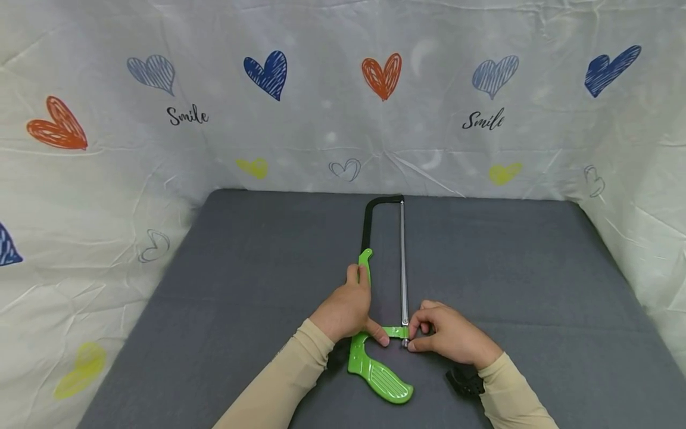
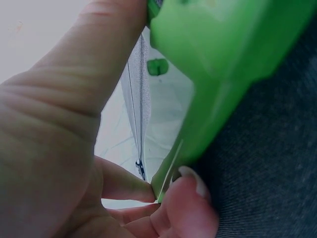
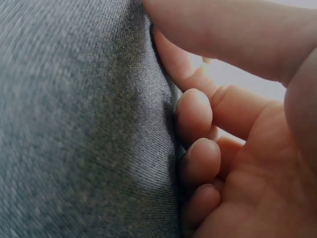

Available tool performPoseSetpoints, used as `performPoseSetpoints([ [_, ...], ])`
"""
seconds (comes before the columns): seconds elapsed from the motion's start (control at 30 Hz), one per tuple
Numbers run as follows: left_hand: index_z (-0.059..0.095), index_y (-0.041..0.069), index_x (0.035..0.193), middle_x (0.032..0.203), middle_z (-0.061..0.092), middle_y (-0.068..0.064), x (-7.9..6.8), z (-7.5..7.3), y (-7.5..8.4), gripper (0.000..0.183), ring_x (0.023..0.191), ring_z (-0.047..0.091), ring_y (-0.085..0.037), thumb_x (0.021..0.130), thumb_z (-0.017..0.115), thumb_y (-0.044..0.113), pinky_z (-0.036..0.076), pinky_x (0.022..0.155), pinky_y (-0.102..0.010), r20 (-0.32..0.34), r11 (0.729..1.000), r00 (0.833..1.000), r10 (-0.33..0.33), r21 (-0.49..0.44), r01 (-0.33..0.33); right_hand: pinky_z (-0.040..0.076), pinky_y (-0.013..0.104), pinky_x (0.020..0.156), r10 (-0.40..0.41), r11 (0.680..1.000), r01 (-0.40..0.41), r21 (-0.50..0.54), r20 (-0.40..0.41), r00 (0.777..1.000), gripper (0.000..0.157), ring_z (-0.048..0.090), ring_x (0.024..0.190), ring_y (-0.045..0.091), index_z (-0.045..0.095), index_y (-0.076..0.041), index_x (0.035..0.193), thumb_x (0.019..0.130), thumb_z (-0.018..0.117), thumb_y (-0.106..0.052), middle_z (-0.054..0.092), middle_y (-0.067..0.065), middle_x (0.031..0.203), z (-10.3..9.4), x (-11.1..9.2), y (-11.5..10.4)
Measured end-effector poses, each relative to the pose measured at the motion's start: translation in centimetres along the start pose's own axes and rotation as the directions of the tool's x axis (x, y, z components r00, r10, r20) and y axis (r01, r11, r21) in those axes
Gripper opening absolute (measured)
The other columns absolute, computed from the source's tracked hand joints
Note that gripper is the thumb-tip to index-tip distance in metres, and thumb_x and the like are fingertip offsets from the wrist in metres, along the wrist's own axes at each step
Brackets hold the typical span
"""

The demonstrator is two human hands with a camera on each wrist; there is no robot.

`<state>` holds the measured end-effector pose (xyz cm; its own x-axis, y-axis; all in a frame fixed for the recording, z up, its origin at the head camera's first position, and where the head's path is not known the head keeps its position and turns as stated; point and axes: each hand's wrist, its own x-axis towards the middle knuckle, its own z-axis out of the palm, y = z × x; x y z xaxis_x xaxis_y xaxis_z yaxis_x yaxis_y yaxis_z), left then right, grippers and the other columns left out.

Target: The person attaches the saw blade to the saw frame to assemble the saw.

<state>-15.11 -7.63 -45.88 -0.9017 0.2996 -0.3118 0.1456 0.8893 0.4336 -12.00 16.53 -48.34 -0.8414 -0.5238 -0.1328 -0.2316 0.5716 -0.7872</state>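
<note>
A hacksaw (image 1: 367,226) lies flat on the grey tabletop, its black bow pointing away and its green pistol handle (image 1: 387,381) towards me. The silver blade (image 1: 404,268) runs along its right side. My left hand (image 1: 347,307) grips the green part of the frame, fingers at the far end and thumb beside the crosspiece. In the left wrist view, fingertips curl around that green frame (image 2: 213,99). At the blade's near end, my right hand (image 1: 455,336) has thumb and forefinger at the small metal tightening nut (image 1: 405,344). The right wrist view hides their tips behind the cloth surface.
Dark grey cloth (image 1: 257,250) covers the table around the saw. A white sheet (image 1: 321,30) printed with hearts hangs behind the table and along both sides. Black gear (image 1: 465,381) sits at the right wrist.
</note>
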Motion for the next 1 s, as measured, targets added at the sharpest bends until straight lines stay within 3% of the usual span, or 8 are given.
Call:
performPoseSetpoints([
  [0.43,0.009,-0.008,0.17,0.166,0.025,-0.027,-0.07,-0.08,0.06,0.16,0.078,0.065,-0.023,0.058,0.106,0.052,0.059,0.074,-0.032,0.007,1.0,1.0,-0.006,-0.006,0.006,0.039,0.023,0.067,0.0,1.0,-0.001,-0.026,-0.03,1.0,0.019,0.045,0.073,0.004,0.075,-0.026,0.083,0.085,0.093,-0.027,0.047,-0.003,0.081,0.21,0.14,0.01],
  [0.67,0.008,-0.007,0.171,0.167,0.024,-0.026,0.03,-0.03,0.08,0.16,0.083,0.067,-0.024,0.058,0.106,0.052,0.059,0.076,-0.032,0.012,1.0,1.0,-0.014,-0.002,0.014,0.041,0.023,0.07,-0.009,1.0,0.009,-0.026,-0.004,1.0,0.022,0.048,0.078,0.006,0.076,-0.027,0.086,0.079,0.096,-0.025,0.05,-0.002,0.084,0.0,0.0,0.07],
  [0.8,0.009,-0.008,0.17,0.165,0.026,-0.028,-0.03,-0.04,-0.01,0.16,0.077,0.065,-0.023,0.058,0.105,0.053,0.059,0.074,-0.032,0.005,1.0,1.0,0.005,0.006,-0.005,0.042,0.024,0.068,0.018,1.0,-0.018,-0.026,0.004,1.0,0.021,0.048,0.076,0.007,0.075,-0.03,0.084,0.081,0.094,-0.037,0.051,-0.002,0.085,0.13,-0.13,-0.14],
  [0.9,0.009,-0.01,0.17,0.164,0.026,-0.03,-0.09,-0.04,-0.1,0.159,0.075,0.064,-0.022,0.059,0.104,0.054,0.059,0.072,-0.031,0.001,1.0,1.0,0.022,0.009,-0.022,0.042,0.024,0.064,0.041,0.999,-0.042,-0.025,-0.022,0.999,0.028,0.047,0.07,0.009,0.073,-0.03,0.079,0.085,0.09,-0.051,0.05,-0.002,0.082,0.44,-0.1,-0.43],
  [1.0,0.008,-0.01,0.17,0.165,0.025,-0.03,-0.16,-0.08,-0.14,0.158,0.075,0.064,-0.022,0.06,0.104,0.053,0.058,0.072,-0.031,0.003,1.0,1.0,0.025,-0.003,-0.025,0.042,0.024,0.061,0.048,0.998,-0.05,-0.039,-0.049,0.998,0.032,0.046,0.066,0.009,0.071,-0.03,0.075,0.086,0.089,-0.055,0.05,-0.003,0.079,0.76,0.0,-0.63],
])
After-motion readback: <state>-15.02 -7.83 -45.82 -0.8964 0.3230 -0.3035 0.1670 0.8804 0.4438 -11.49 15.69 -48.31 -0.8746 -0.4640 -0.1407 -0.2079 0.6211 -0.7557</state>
